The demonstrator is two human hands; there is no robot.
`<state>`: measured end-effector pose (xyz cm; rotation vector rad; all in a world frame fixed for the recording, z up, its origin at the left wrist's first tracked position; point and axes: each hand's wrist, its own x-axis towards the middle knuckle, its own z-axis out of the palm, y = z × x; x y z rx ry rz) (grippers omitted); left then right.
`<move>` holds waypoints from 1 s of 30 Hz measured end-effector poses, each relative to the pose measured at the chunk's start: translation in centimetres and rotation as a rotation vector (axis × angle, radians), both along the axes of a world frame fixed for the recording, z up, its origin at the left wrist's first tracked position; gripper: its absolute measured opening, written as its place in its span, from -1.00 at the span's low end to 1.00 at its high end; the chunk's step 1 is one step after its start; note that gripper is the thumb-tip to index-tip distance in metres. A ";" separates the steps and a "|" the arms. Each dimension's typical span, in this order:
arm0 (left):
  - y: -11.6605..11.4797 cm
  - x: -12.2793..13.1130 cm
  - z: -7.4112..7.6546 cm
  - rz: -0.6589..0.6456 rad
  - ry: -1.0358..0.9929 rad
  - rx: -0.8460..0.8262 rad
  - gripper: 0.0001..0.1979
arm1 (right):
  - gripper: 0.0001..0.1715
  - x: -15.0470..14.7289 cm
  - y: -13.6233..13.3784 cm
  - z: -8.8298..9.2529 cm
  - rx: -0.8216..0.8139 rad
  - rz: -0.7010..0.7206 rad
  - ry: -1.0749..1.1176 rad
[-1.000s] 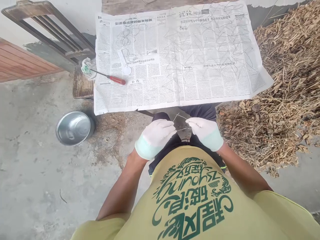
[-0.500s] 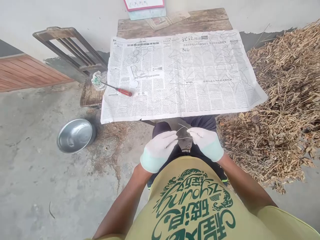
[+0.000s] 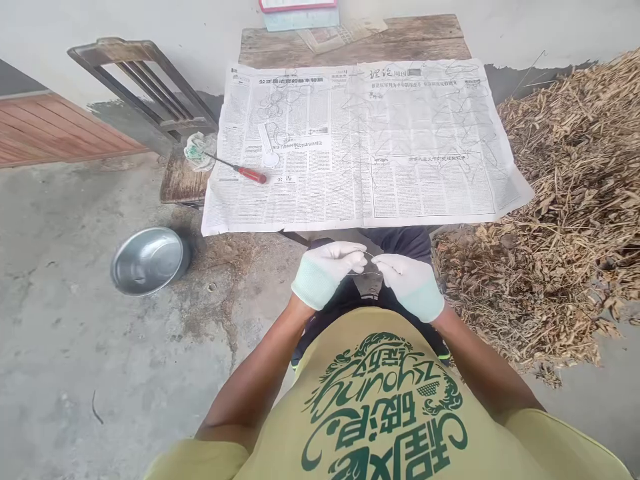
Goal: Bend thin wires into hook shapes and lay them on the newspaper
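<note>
A thin wire (image 3: 369, 273) spans the small gap between my two gloved hands, above my lap and just in front of the table edge. My left hand (image 3: 330, 268), in a white glove with a pale green cuff, pinches the wire between thumb and fingers. Gloved the same way, my right hand (image 3: 410, 283) grips the wire's other side with closed fingertips. Bent wire pieces (image 3: 273, 103) lie on the newspaper (image 3: 300, 210) covering the table. A red-handled screwdriver (image 3: 253, 175) rests near its left side, beside a white spoon-shaped item (image 3: 270, 158).
A wooden chair (image 3: 173, 183) with a crumpled plastic bag (image 3: 197, 152) stands left of the table (image 3: 420, 47). On the floor at left sits a metal basin (image 3: 149, 261). Dry stalks (image 3: 560, 233) are heaped at the right.
My left hand has moved up and slightly right, closer to my right hand, and its fingers have shifted on the wire. My right hand has barely moved. The view has tilted a little.
</note>
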<state>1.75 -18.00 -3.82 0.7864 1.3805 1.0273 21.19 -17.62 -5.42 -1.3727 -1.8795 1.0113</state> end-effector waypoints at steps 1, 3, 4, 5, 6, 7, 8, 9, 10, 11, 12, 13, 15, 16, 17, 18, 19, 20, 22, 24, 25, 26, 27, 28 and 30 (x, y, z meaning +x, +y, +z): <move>-0.1 0.0 -0.1 0.001 -0.020 0.008 -0.71 | -0.65 0.0 0.0 0.0 0.003 0.003 0.005; -0.2 -0.3 -0.4 -0.013 -0.052 0.023 -0.70 | -0.66 0.0 0.0 -0.1 -0.007 0.013 0.014; -0.2 -0.5 -0.6 -0.018 -0.069 0.030 -0.69 | -0.66 0.0 0.0 -0.1 -0.022 0.017 0.019; -0.2 -0.7 -0.7 -0.025 -0.088 0.037 -0.67 | -0.66 0.0 0.0 0.0 -0.043 0.022 0.023; -0.2 -0.8 -0.9 -0.028 -0.105 0.043 -0.66 | -0.67 0.0 0.1 0.0 -0.069 0.026 0.028; -0.2 -1.0 -1.1 -0.025 -0.119 0.046 -0.64 | -0.67 0.0 0.1 0.0 -0.096 0.032 0.035; -0.1 -1.1 -1.2 -0.013 -0.124 0.048 -0.62 | -0.66 0.0 0.2 0.1 -0.125 0.040 0.044; -0.1 -1.2 -1.2 0.005 -0.120 0.048 -0.61 | -0.65 0.0 0.2 0.1 -0.149 0.045 0.054; -0.1 -1.1 -1.2 0.024 -0.107 0.048 -0.60 | -0.64 0.0 0.3 0.0 -0.164 0.047 0.061; 0.0 -1.1 -1.2 0.040 -0.089 0.047 -0.59 | -0.64 0.0 0.3 -0.1 -0.164 0.044 0.060; 0.0 -1.0 -1.1 0.051 -0.068 0.046 -0.58 | -0.64 -0.1 0.4 -0.2 -0.147 0.037 0.049; 0.0 -0.8 -1.1 0.053 -0.048 0.043 -0.59 | -0.65 -0.2 0.5 -0.4 -0.111 0.030 0.026; 0.0 -0.4 -1.0 0.047 -0.024 0.028 -0.60 | -0.67 -0.5 0.8 -1.0 0.005 0.033 -0.051; 0.0 -0.2 -1.0 0.042 -0.025 0.020 -0.60 | -0.67 -0.6 0.9 -1.3 0.071 0.047 -0.098; 0.1 0.0 -0.9 0.041 -0.035 0.013 -0.59 | -0.66 -0.7 1.0 -1.6 0.135 0.065 -0.144; 0.2 0.2 -0.9 0.040 -0.050 0.011 -0.58 | -0.64 -0.8 1.1 -1.9 0.195 0.086 -0.187; 0.2 0.3 -0.9 0.038 -0.062 0.016 -0.57 | -0.62 -0.8 1.2 -2.2 0.251 0.106 -0.226; 0.3 0.4 -0.8 0.039 -0.068 0.026 -0.57 | -0.59 -0.8 1.2 -2.4 0.299 0.125 -0.259; 0.3 0.4 -0.7 0.045 -0.058 0.049 -0.61 | -0.57 -0.8 1.3 -2.7 0.380 0.151 -0.304; 0.3 0.2 -0.5 0.049 -0.042 0.064 -0.67 | -0.54 -0.6 1.2 -2.7 0.451 0.166 -0.326; 0.2 0.2 -0.5 0.049 -0.041 0.069 -0.69 | -0.53 -0.5 1.2 -2.7 0.481 0.174 -0.331; 0.1 0.1 -0.4 0.044 -0.045 0.073 -0.71 | -0.53 -0.5 1.2 -2.7 0.508 0.184 -0.333; 0.1 0.0 -0.4 0.035 -0.046 0.075 -0.72 | -0.52 -0.4 1.1 -2.7 0.531 0.191 -0.333; 0.0 -0.1 -0.4 0.026 -0.045 0.074 -0.73 | -0.52 -0.3 1.1 -2.7 0.546 0.196 -0.334; 0.0 -0.2 -0.3 0.005 -0.035 0.068 -0.75 | -0.53 -0.3 1.1 -2.8 0.544 0.196 -0.334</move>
